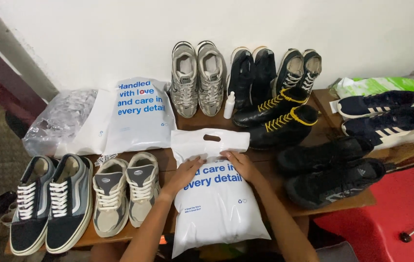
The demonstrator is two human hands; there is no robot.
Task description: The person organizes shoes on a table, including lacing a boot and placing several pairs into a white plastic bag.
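We pressed a filled white plastic bag [214,204] flat at the wooden table's [265,167] near edge, left hand [186,172] and right hand [240,164] spread open on it, grey sneakers [125,190] left, black boots [277,116] beyond; overhanging, it might slide off.

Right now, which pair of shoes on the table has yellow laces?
The black boots lying on their sides behind the white bag under both hands. Every other pair shows white or dark laces.
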